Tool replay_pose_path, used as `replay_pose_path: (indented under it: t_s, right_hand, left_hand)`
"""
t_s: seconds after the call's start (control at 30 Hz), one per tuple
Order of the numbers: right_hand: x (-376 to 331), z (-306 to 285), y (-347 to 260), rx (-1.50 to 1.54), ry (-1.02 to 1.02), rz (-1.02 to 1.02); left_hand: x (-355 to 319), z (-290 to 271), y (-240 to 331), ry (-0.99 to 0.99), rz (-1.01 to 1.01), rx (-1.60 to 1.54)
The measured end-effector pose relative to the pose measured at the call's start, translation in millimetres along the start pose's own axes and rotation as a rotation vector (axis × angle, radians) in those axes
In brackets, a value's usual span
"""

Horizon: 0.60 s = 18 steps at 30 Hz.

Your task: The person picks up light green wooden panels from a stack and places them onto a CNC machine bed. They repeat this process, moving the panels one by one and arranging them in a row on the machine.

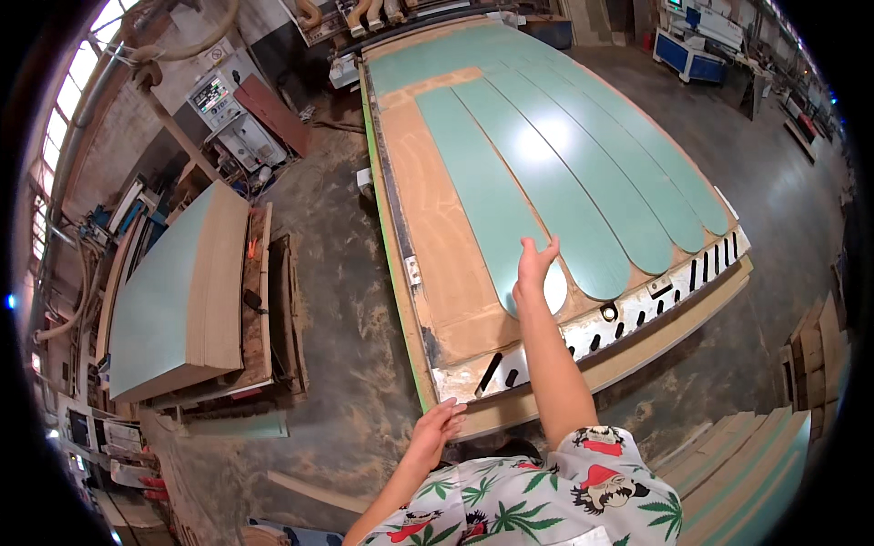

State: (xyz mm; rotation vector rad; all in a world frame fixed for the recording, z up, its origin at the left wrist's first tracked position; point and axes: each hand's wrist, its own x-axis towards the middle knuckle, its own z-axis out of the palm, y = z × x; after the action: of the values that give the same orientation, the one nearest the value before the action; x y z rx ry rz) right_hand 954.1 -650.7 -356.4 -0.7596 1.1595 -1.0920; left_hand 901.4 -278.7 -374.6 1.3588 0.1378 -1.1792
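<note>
Reaching with open fingers, the right hand [534, 261] hovers over the nearest green strip [510, 196] on the bench [437, 264], left hand [440, 426] open near its edge; sliding it carelessly could chip the rounded end.

Pale green strips [546, 173] lie on a tan-brown machine bed [437, 246] edged in bright green. The stacked panels [173, 291] show pale green faces and light tan edges. The shirt sleeve [583, 496] is white, patterned with green leaves and red-capped figures. The floor [337, 300] is mottled grey-brown.
</note>
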Motion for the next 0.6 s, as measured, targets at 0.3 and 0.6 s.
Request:
replay_pose_path:
  t_s: [0.3, 0.6]
  right_hand:
    - [48.8, -89.9, 61.6, -1.243, -0.083, -0.217]
    - [58.4, -104.5, 61.9, -1.237, -0.179, -0.226]
  left_hand:
    - [96.7, 9.6, 8.0, -0.153, 0.181, 0.383]
    - [200.2, 103.5, 29.5, -0.063, 0.321, 0.545]
